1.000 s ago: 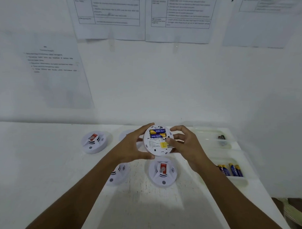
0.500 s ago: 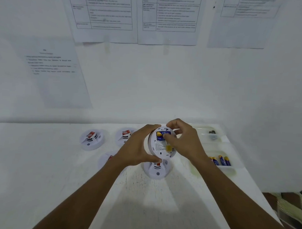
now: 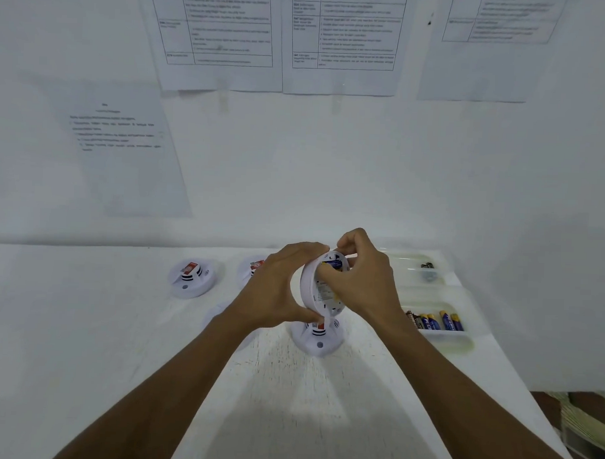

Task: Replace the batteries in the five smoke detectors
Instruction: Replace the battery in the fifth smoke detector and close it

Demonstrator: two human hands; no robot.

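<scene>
White worktop [image 3: 85, 324] carried four detectors; battery tray [image 3: 438, 338] sat right. Held smoke detector [image 3: 317, 291], flat-faced a second earlier, had tipped edge-on above them, left hand [image 3: 275, 293] clasping its rim. Right hand [image 3: 361, 283] fingers had closed into the compartment, probably prying out a battery [image 3: 332, 263].

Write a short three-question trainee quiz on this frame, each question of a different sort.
1. True or false: the held smoke detector lies flat on the table.
2. Which hand is at the batteries in it? A) left hand B) right hand
3. Fill in: the near tray on the right holds spare ____.

Key: 1 false, it is held tilted above the table; 2 B; 3 batteries.
</scene>
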